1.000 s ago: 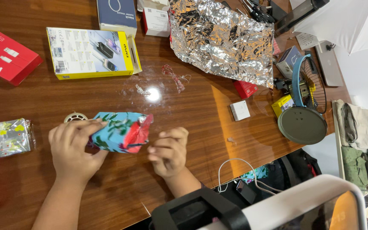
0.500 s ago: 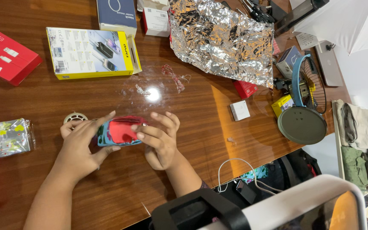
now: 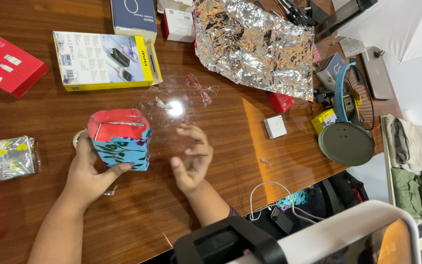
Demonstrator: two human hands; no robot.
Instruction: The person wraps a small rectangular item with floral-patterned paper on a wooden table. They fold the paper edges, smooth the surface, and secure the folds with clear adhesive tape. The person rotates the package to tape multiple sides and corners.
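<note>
Head view: my left hand (image 3: 90, 172) grips the wrapped box (image 3: 119, 138) by its lower side, holding it above the table (image 3: 50, 210) near a tape roll (image 3: 78, 138). My right hand (image 3: 191, 159) hovers beside it, fingers loosely curled, holding nothing. The red end appears unfinished. Keep the box steady; fold flaps flat before taping.

Two hands are showing: left hand (image 3: 90, 172), right hand (image 3: 193, 159). One wrapped box (image 3: 119, 138), one foil sheet (image 3: 254, 46), one fan (image 3: 348, 120), two red boxes (image 3: 7, 65) (image 3: 281, 101) are lying about.
</note>
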